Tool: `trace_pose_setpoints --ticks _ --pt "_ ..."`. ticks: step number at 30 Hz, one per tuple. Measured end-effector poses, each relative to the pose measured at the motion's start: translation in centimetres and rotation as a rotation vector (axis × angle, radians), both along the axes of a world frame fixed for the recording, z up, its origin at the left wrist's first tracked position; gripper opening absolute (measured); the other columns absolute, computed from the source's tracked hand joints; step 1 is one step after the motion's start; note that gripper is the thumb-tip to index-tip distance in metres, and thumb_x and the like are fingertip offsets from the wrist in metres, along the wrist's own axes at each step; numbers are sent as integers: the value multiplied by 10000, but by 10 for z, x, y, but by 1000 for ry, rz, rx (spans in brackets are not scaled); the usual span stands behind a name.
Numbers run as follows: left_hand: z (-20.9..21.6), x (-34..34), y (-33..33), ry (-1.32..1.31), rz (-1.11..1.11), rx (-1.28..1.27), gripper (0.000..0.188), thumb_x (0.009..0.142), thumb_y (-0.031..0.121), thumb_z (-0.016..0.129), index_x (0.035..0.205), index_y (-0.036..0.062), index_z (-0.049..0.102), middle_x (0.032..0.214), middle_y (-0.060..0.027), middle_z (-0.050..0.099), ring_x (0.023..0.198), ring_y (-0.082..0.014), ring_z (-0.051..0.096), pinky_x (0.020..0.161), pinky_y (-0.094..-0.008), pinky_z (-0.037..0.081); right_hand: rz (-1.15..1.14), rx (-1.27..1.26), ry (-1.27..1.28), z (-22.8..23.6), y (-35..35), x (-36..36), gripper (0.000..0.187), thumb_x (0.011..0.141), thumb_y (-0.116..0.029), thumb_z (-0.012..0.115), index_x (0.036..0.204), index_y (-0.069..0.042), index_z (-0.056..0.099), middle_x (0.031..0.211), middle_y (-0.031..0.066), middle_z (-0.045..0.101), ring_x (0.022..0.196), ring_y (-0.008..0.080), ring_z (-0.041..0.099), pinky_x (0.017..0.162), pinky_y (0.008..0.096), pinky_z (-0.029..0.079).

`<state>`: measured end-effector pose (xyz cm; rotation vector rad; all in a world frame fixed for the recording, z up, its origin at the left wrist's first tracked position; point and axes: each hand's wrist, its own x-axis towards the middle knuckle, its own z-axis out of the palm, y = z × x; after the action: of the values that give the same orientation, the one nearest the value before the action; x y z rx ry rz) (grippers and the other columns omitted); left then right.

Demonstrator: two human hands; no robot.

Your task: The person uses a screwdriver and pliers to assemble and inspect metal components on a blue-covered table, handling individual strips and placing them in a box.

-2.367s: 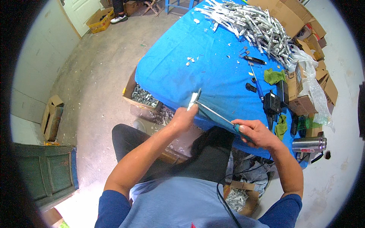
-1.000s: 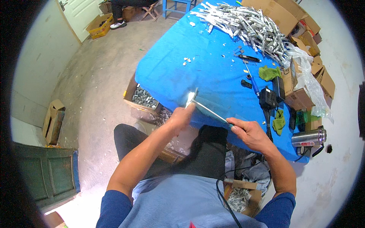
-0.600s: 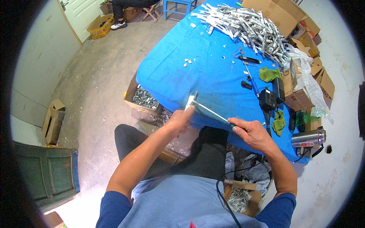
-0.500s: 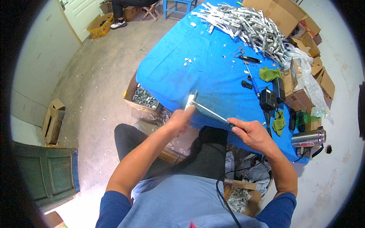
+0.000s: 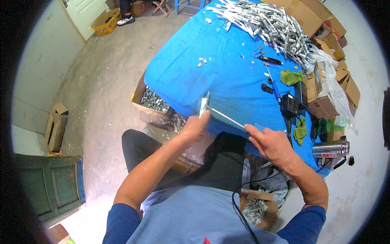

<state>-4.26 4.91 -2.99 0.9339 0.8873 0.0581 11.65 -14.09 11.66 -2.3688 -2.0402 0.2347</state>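
Note:
I sit at the near edge of a table covered in blue cloth (image 5: 211, 61). My left hand (image 5: 196, 125) grips one end of a long thin metal rod (image 5: 227, 118), where a short flat metal bracket (image 5: 203, 106) stands upright. My right hand (image 5: 270, 142) holds the rod's other end between thumb and fingers. The rod lies slanted just above the table's front edge.
A big heap of silvery metal parts (image 5: 268, 22) covers the far side of the table. Cardboard boxes (image 5: 325, 28) line the right side, with green rags (image 5: 290, 76), black tools (image 5: 289, 105) and a steel flask (image 5: 330, 149). A box of metal pieces (image 5: 152, 101) sits on the floor.
My hands have kept hold of the rod and bracket. The bracket end has tipped slightly and both hands shifted a little along the table edge.

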Motion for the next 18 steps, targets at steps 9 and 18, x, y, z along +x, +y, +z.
trace_pose_setpoints --ticks 9,18 --pt "6 0 12 14 -39 14 456 934 497 549 647 181 387 544 70 292 428 -82 256 401 -263 185 -131 -31 297 -9 4 8 329 924 -236 584 1243 -157 589 833 153 641 679 357 633 599 431 491" --pt "9 -6 15 -16 -71 25 474 950 453 522 672 72 471 550 3 376 446 -121 335 410 -306 247 -101 -84 422 -3 15 33 341 938 -246 561 1269 -167 576 807 175 638 687 317 639 635 396 503"
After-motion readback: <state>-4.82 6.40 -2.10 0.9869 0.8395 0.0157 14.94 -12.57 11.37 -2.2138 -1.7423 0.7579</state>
